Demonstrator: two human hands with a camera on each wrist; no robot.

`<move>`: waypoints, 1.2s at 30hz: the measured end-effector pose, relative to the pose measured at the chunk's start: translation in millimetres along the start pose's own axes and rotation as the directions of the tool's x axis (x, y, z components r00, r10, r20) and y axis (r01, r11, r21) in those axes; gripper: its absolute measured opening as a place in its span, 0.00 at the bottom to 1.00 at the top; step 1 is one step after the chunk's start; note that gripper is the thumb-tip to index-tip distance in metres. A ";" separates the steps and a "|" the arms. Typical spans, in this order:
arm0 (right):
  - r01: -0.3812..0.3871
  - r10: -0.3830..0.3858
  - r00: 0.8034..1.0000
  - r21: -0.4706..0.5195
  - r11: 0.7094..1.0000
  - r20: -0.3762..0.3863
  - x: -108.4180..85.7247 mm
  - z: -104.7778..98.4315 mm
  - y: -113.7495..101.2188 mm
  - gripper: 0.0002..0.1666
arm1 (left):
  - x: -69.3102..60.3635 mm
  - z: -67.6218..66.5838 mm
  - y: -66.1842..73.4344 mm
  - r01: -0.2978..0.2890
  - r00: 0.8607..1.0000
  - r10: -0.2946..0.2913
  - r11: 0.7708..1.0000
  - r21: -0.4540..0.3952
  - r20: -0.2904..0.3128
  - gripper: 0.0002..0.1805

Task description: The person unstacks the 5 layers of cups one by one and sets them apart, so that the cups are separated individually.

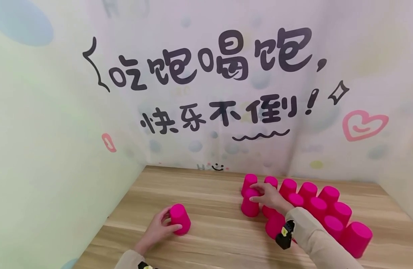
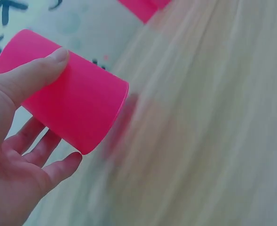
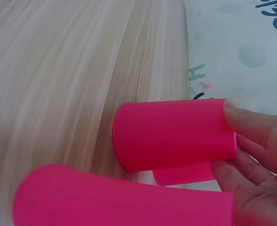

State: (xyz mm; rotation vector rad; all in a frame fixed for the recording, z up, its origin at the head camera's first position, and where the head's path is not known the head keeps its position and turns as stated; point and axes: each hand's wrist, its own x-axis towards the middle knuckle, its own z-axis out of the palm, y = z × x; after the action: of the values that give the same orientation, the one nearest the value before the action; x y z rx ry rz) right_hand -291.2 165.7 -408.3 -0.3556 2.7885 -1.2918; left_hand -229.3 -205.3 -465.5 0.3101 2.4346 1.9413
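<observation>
On the left of the table, my left hand grips an upside-down pink cup. The left wrist view shows the thumb laid along that cup's side and the other fingers beneath it; its rim is close to the tabletop. Further right, my right hand pinches another upturned pink cup near its closed end, between thumb and fingers. This cup stands at the left end of a group of like cups, just in front of another pink cup.
Several more upturned pink cups stand close together at the right, partly hidden by my right forearm. The wooden table ends at a printed backdrop behind and a pale side wall at left.
</observation>
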 end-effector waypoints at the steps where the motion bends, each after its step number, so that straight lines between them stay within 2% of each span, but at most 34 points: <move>1: 0.007 -0.007 1.000 -0.003 1.000 0.000 0.3 0.2 0.4 0.28 | 0.6 4.3 2.5 -0.010 1.000 0.010 1.000 -0.002 0.018 0.35; 5: 0.020 -0.020 1.000 -0.014 1.000 -0.005 0.9 0.5 0.2 0.28 | 1.7 29.5 9.7 -0.058 0.989 0.060 0.998 -0.022 0.132 0.34; 8: 0.019 -0.019 1.000 -0.018 1.000 -0.003 0.4 0.3 -1.0 0.28 | 0.4 54.1 14.6 -0.092 0.970 0.100 0.995 -0.048 0.222 0.33; 11: 0.018 -0.018 1.000 -0.025 1.000 0.005 -0.1 -0.5 -2.2 0.28 | 2.1 77.5 24.7 -0.096 0.956 0.106 0.994 -0.049 0.275 0.32; 14: 0.014 -0.014 1.000 -0.025 1.000 0.010 -0.3 -1.9 -2.4 0.29 | 8.6 97.8 34.7 -0.078 0.947 0.090 0.996 -0.049 0.308 0.31; 18: 0.047 -0.047 0.999 -0.019 0.999 0.015 -1.5 -3.8 -0.9 0.29 | 18.6 125.0 40.4 -0.083 0.941 0.097 0.995 -0.057 0.324 0.31; 22: 0.101 -0.100 0.995 -0.047 0.994 0.017 -3.0 -4.7 -1.9 0.30 | 25.5 149.8 45.2 -0.131 0.934 0.134 0.991 -0.031 0.331 0.31; 25: 0.072 -0.072 0.997 -0.058 0.996 0.006 -2.8 -3.2 -3.8 0.28 | 30.4 164.3 47.2 -0.150 0.936 0.138 0.989 0.014 0.324 0.31; 29: 0.005 -0.006 1.000 -0.069 0.998 -0.013 -1.6 -0.5 -4.4 0.28 | 37.2 177.5 47.5 -0.157 0.947 0.129 0.985 0.074 0.294 0.30; 36: -0.007 0.005 1.000 -0.092 0.996 -0.020 -2.4 1.0 -2.7 0.28 | 44.9 188.4 46.9 -0.172 0.955 0.135 0.977 0.122 0.265 0.28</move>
State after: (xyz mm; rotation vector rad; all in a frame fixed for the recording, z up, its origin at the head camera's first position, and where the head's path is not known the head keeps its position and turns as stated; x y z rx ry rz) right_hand -288.2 163.8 -407.1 -0.3406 2.8703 -1.1750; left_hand -241.5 -6.5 -458.4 0.7261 2.4458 1.6539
